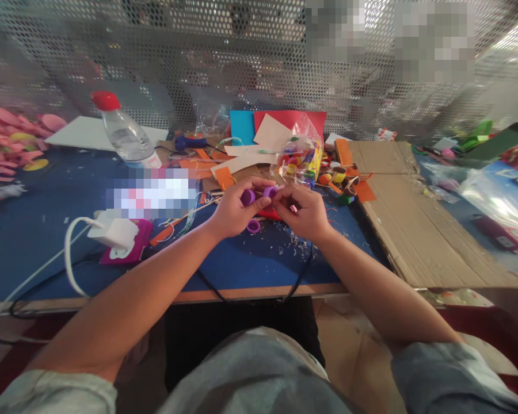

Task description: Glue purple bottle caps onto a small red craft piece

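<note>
My left hand (235, 211) is closed around small purple caps or rings, one of them a purple cap (247, 198) by the fingers. A second purple cap (269, 192) sits at the tips of the thumb and forefinger, between both hands. My right hand (305, 213) is pinched against that second cap from the right; what else its fingertips grip is too small to make out. Another purple cap (253, 226) lies on the blue tabletop just below the hands. Partly hidden behind the fingers is a red object (270, 214).
Behind the hands lie orange and white paper scraps and a clear bag (300, 158) of colourful pieces. A red-capped bottle (127, 135), a white charger (114, 233) in a magenta socket and cables stand left. Flat cardboard (427, 230) covers the right; perforated metal rises behind.
</note>
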### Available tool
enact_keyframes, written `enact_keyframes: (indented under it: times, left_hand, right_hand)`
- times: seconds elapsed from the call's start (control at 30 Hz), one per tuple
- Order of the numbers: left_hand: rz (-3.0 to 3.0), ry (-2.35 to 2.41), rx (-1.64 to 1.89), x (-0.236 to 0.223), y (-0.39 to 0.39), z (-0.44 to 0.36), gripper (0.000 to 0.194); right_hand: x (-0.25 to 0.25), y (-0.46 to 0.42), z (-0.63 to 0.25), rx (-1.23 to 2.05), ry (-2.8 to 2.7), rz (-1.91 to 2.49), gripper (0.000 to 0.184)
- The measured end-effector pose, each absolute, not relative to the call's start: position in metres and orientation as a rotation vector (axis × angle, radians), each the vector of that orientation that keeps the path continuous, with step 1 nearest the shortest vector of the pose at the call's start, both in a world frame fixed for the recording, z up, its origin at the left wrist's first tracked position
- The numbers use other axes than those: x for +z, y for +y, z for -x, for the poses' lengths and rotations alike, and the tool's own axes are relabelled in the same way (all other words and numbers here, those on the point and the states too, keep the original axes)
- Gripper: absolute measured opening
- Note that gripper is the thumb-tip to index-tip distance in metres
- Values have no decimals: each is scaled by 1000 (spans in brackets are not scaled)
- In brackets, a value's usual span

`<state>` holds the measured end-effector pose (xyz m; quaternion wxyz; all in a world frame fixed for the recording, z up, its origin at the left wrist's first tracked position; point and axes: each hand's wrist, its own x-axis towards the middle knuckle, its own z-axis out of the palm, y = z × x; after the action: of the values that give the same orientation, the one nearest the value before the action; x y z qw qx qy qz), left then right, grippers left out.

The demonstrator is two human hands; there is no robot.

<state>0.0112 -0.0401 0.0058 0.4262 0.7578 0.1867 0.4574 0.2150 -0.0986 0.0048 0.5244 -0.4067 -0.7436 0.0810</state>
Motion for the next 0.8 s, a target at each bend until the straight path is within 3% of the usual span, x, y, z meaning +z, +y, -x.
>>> enact_keyframes:
  times: [0.3, 0.43, 0.67, 0.8]
  left_hand:
    - [-2004, 523, 1217, 8, -38, -9, 35]
    - [-1914, 463, 1191, 5, -37, -10, 41]
    - [-1754, 408, 1195, 2, -36, -13, 44]
    - [-1685, 414, 1182, 3, -36, -13, 44]
  right_hand:
    - [8, -103, -216, 154, -1863, 948, 8]
    - [4, -105, -216, 280, -1794, 941, 9]
    - [0, -103, -217, 459, -1639, 928, 27]
    - [-3, -101, -217, 450, -1661, 914, 11]
